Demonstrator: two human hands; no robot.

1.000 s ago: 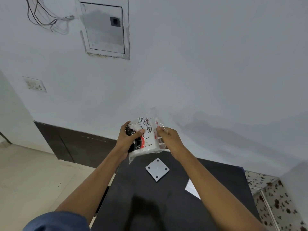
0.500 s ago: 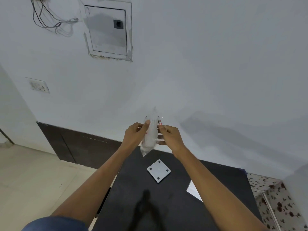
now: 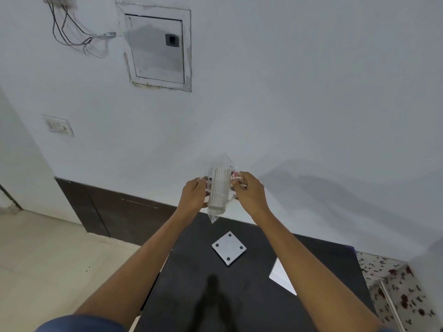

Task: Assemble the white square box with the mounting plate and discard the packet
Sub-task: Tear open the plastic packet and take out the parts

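Both hands hold the packet (image 3: 217,190) at frame centre, raised above the far edge of the black table (image 3: 251,295). Left hand (image 3: 195,195) grips its left side with curled fingers; right hand (image 3: 249,191) pinches its right side where red print shows. Packet is clear crinkly plastic, seen edge-on, with a white ribbed block inside that looks like the white square box; cannot tell for sure through the plastic. A loose plastic corner hangs below the hands.

Mounting plate (image 3: 229,248) lies flat on the table just below the packet, lower centre of the frame: pale grey square, rotated like a diamond, four dark holes near its corners. A white flat sheet (image 3: 282,277) lies to its right, partly behind the right forearm. Tabletop is matte black, with a dark shadow at bottom centre.

Wall behind is pale painted plaster. Grey recessed panel (image 3: 157,47) with a small dark latch sits upper centre-left, loose wires (image 3: 76,34) upper left, a switch plate (image 3: 58,125) at mid left. Dark brown skirting runs along the wall base. Beige floor tiles lower left; floral-patterned surface lower right.
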